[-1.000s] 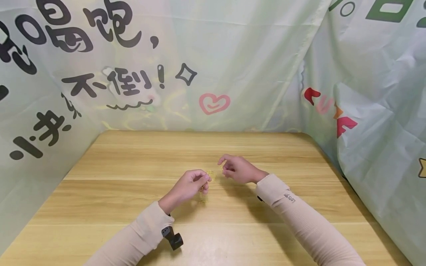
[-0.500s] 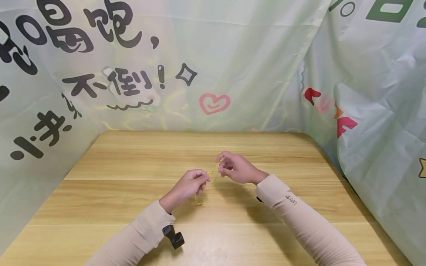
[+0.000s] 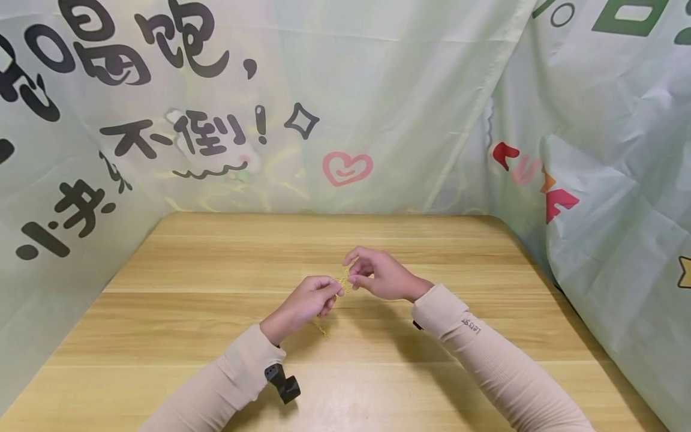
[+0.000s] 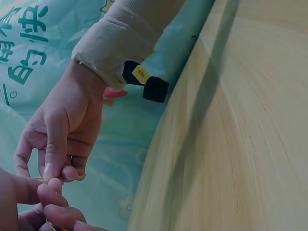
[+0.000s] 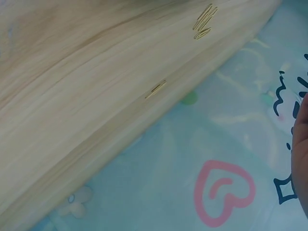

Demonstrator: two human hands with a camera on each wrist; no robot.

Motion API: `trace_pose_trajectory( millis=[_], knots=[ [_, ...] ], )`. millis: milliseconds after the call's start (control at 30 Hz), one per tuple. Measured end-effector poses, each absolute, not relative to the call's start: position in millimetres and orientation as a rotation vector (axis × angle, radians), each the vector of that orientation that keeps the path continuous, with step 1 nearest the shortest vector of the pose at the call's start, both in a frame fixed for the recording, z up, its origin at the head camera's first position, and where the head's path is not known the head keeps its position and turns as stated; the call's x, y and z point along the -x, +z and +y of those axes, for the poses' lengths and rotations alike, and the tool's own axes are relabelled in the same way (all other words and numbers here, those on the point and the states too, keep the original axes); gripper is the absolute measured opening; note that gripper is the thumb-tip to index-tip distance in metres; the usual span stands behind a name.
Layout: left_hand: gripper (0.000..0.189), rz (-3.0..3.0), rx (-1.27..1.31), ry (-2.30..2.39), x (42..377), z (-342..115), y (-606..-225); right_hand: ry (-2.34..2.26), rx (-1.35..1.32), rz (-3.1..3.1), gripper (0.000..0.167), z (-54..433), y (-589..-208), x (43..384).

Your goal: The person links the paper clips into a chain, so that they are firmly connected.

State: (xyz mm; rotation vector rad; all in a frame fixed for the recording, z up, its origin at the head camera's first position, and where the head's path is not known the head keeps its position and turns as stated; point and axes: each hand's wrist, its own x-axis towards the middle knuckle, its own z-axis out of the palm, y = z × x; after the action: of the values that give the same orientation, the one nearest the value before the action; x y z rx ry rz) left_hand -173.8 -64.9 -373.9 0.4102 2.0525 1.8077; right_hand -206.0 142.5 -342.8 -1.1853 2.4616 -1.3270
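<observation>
My left hand (image 3: 305, 305) pinches thin gold paper clips (image 3: 344, 283) between thumb and forefinger. A string of clips (image 3: 322, 328) hangs below its curled fingers. My right hand (image 3: 385, 275) meets it from the right and pinches a slim gold clip, mostly hidden by its fingertips. In the left wrist view, the right hand (image 4: 62, 130) comes down from above to the fingers of the left hand (image 4: 53, 207), and a sliver of gold wire (image 4: 40, 178) shows where they meet. Part of a hand (image 5: 301, 154) appears at the right wrist view's edge.
Below the hands spreads a wooden table (image 3: 216, 258). Printed curtains (image 3: 421, 108) stand behind it and along both sides. In the right wrist view, several gold clips (image 5: 205, 19) and a smaller piece (image 5: 156, 89) show against the wood. A black wrist camera (image 3: 282, 383) hangs from the left cuff.
My right hand has moved left with its clip, until its fingertips reach those of the left hand. The left hand has hardly moved, while the string below it has swung.
</observation>
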Motion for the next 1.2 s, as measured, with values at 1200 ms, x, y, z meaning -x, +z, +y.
trace_pose_trajectory(
  millis=[1200],
  knots=[
    [0.025,1.668,-0.352,1.977,170.5,-69.4,-369.9,-1.225,1.302,2.519,0.021,141.1,-343.8,204.2]
  ],
)
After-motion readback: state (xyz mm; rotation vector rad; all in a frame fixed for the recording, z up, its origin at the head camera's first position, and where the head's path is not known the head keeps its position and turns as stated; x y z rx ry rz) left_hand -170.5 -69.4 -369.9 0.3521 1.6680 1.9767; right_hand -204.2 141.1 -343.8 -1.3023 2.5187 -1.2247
